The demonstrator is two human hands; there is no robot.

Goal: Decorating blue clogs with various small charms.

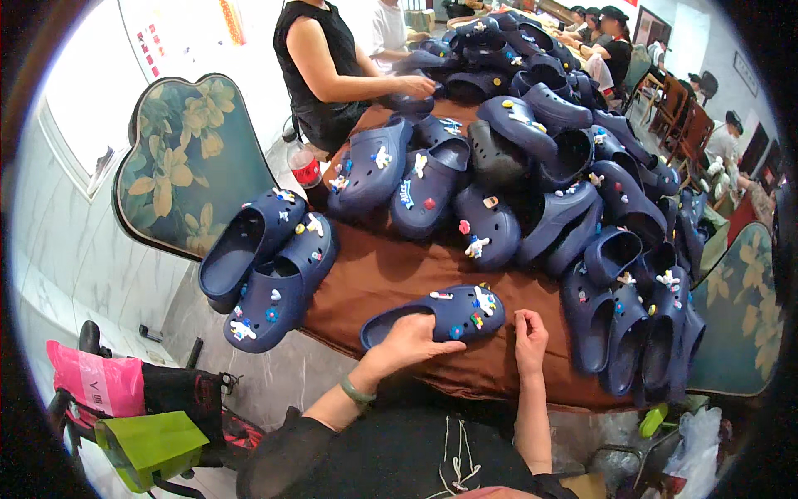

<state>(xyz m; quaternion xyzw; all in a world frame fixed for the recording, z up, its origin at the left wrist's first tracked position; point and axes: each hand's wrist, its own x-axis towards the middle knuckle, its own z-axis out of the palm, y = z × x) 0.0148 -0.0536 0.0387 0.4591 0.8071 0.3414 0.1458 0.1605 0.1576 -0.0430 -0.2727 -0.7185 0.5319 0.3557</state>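
A dark navy clog (391,320) decorated with small coloured charms lies on the brown cloth in front of me, its toe pointing right. My left hand (411,339) grips it, the fingers tucked inside the foot opening and the thumb along the near side. White, blue, green and red charms (482,306) cluster on its toe. Just right of the toe, apart from the clog, my right hand (530,337) is closed with fingertips pinched together. Whatever it may hold is too small to tell. A green bangle (357,391) circles my left wrist.
Navy clogs pile high (573,125) across the table's far and right side. A charm-covered pair (274,291) sits at the left edge, near a flowered chair back (187,158). A bottle with a red label (304,166) stands behind. Across the table, a person in black (320,58) handles clogs.
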